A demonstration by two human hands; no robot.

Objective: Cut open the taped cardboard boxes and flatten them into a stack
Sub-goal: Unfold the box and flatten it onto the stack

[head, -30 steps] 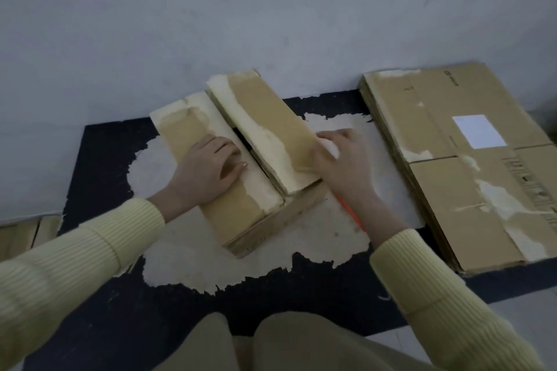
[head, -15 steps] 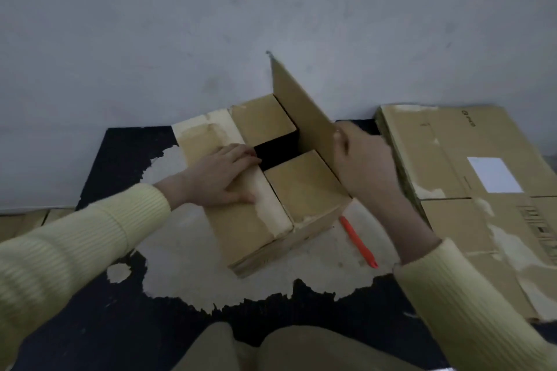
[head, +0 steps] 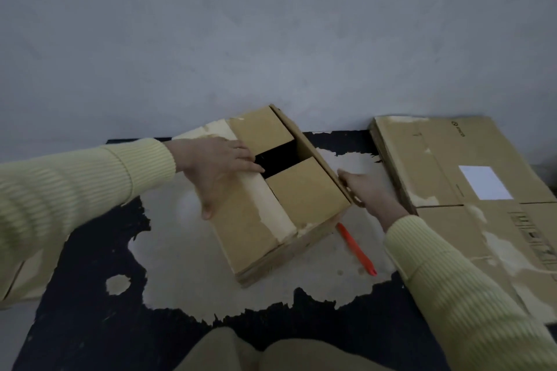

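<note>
The cardboard box [head: 271,205] sits on the worn black mat [head: 90,295], in the middle of the scene just before the grey wall [head: 271,24], turned at an angle. Its right long flap is folded down outside the right wall, the left long flap [head: 241,220] lies closed, and the two short inner flaps leave a dark gap [head: 278,156] between them. Only blackness shows through that gap, so whether anything is inside cannot be told.

The left hand [head: 220,169] lies flat on the left flap, fingers spread and pressing, gripping nothing. The right hand [head: 364,190] is at the right side of the box against the folded-down flap; its fingers are curled there, but whether they pinch the flap cannot be told.

The box looks light and probably empty, stiff across its panels yet ready to fold along the creases. Its torn, pale strips where tape was stripped suggest a rough surface that should not slip. The flap edges and corners look like the best places to hold while collapsing it.

An orange cutter [head: 357,250] lies on the mat just near-right of the box. To the right, flattened boxes [head: 452,159] lie in a low stack
</note>
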